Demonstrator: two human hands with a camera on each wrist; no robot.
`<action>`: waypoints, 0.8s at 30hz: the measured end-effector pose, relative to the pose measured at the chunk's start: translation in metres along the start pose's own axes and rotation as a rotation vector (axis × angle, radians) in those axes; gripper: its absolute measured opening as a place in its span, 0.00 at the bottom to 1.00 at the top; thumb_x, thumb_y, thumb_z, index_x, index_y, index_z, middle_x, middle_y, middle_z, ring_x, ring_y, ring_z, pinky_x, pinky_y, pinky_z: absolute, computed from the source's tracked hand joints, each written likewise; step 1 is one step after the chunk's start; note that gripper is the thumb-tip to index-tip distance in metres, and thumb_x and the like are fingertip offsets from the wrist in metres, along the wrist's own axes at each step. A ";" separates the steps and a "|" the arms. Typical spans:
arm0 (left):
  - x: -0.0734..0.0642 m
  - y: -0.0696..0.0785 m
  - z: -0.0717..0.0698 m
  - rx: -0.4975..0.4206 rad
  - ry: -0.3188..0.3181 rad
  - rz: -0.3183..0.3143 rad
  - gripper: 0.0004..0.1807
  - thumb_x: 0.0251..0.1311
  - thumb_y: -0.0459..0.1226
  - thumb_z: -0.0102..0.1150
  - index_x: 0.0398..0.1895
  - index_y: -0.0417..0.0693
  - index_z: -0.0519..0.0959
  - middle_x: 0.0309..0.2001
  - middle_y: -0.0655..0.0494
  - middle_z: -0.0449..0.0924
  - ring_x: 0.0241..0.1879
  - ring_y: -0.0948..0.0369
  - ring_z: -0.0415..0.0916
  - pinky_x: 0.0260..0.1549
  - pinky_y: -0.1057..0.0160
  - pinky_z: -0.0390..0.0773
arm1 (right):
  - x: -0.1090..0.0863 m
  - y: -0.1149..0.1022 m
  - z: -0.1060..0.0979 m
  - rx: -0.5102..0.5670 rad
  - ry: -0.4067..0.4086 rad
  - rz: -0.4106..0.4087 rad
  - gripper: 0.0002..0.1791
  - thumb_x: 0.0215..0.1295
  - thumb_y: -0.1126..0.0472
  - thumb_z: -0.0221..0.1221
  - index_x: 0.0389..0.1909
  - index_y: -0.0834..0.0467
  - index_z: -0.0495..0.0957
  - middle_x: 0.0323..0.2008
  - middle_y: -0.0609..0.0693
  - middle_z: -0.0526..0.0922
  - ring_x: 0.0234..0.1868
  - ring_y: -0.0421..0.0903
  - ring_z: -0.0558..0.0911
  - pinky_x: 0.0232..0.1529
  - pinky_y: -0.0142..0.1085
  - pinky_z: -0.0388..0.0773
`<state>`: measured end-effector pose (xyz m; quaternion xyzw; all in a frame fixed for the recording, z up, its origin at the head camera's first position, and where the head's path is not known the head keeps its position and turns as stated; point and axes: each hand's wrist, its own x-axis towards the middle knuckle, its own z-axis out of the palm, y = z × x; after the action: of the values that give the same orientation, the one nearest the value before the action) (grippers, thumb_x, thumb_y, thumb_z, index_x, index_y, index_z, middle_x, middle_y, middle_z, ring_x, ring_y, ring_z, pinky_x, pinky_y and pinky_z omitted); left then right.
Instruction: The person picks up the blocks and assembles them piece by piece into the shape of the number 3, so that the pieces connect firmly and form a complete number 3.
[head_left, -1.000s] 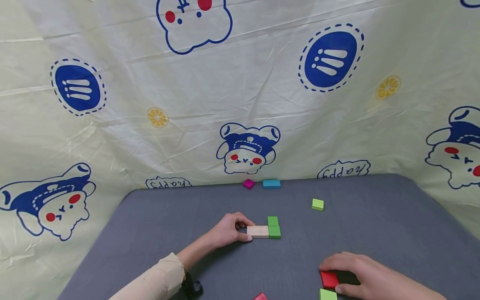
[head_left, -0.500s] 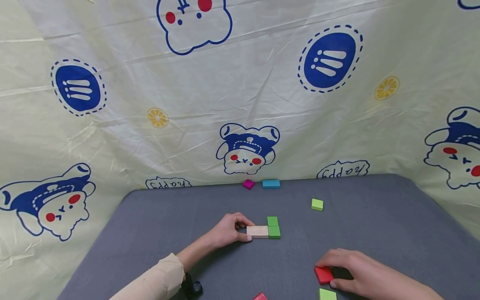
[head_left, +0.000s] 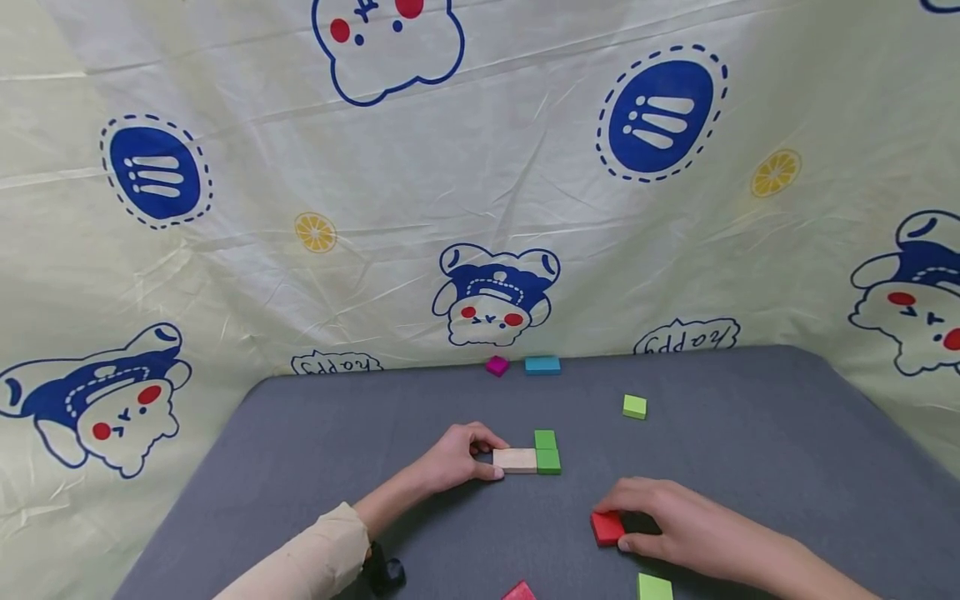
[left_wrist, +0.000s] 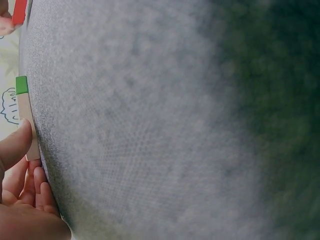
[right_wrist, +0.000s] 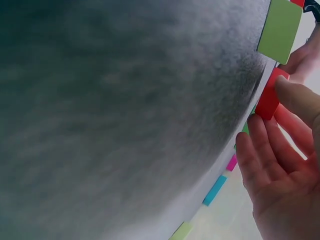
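We pinch the pale block with our left hand, probably to steady it against the adjoining green block; right of the pale block and nearer us, our right hand grips the red block.

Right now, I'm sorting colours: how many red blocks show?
2: one red block in the right hand, another at the head view's bottom edge; more may be hidden.
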<state>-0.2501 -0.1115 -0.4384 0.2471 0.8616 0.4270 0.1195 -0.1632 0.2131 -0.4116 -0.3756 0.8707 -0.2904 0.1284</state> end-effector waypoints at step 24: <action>0.001 -0.002 0.000 -0.005 0.001 0.002 0.15 0.53 0.33 0.73 0.45 0.45 0.86 0.40 0.60 0.77 0.41 0.62 0.70 0.44 0.64 0.70 | 0.059 -0.017 0.006 -0.098 0.053 0.100 0.18 0.61 0.54 0.68 0.52 0.51 0.82 0.42 0.36 0.78 0.41 0.37 0.75 0.45 0.39 0.77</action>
<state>-0.2514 -0.1122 -0.4406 0.2473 0.8604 0.4294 0.1193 -0.1911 0.1584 -0.4064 -0.3295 0.9047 -0.2506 0.1010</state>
